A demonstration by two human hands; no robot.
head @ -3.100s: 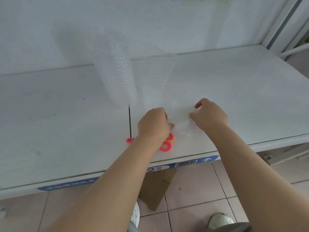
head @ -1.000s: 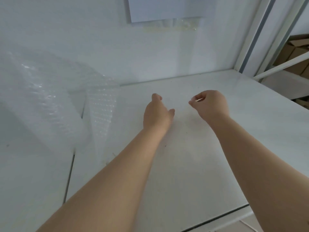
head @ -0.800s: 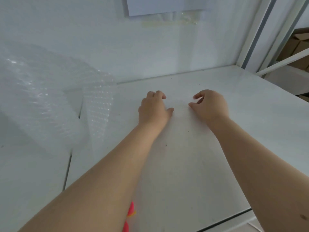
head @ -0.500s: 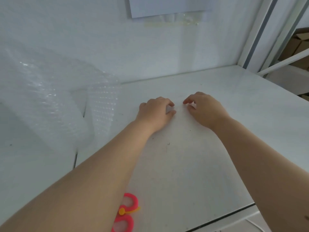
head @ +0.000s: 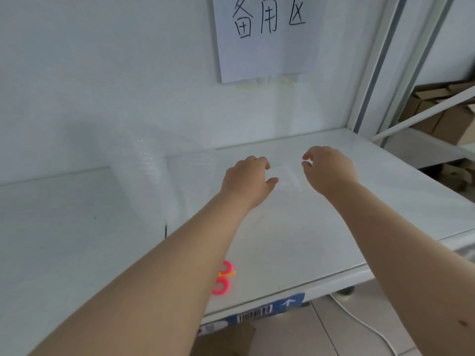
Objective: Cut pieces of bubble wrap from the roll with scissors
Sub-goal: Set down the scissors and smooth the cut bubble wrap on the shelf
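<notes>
On the floor tiles below the table edge lies a scrap of brown cardboard; the front lip of the table carries a blue label with a barcode and a white arrow, its other print too small to read; pink-handled scissors lie near that edge, blades hidden under the left forearm; farther in, a small clear piece of bubble wrap lies between the two hands; the left hand has fingers curled down and thumb out at the piece's left edge, and whether it pinches the piece I cannot tell; the right hand is at the right edge, fingers loosely curled, thumb and forefinger narrowly apart, gripping nothing visible; the bubble wrap roll, translucent and dotted with small bubbles, sits to the left near the wall, a loose sheet trailing from it; on the wall a white paper sign reads 备用区 in black handwriting; cardboard boxes sit far right.
</notes>
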